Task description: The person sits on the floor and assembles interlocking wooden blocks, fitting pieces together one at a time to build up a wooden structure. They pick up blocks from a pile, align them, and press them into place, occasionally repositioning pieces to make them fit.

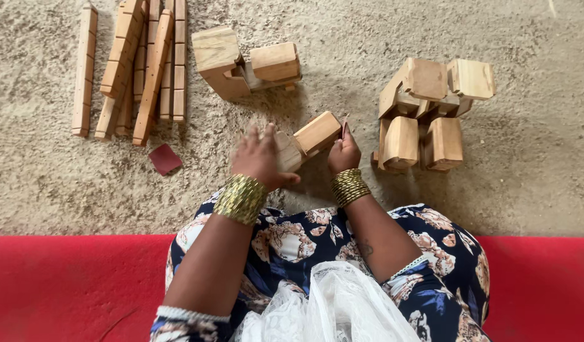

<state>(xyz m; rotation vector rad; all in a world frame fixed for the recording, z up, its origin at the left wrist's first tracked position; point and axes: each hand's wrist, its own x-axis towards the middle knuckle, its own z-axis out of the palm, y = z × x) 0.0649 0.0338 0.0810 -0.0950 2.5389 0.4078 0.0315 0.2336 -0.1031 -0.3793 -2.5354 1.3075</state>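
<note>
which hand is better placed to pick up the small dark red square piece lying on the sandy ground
Left, probably. The small dark red square piece lies on the left hand's side, below the long wooden slats. The right hand sits farther off, beyond the pale wooden block that both hands hold.

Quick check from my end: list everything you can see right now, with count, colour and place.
wooden block: one, light brown, held in both hands at centre
wooden sticks: about eight, light brown, piled top left on the floor
block piece: one, light brown, top centre
block pile: several, count unclear, light brown, right
small square sheet: one, dark red, below the sticks
floor: sandy beige
mat: red, along the bottom
bangles: gold, stacked on both wrists
left hand: gripping the block
right hand: on the block, fingers pinching something small and dark
</note>
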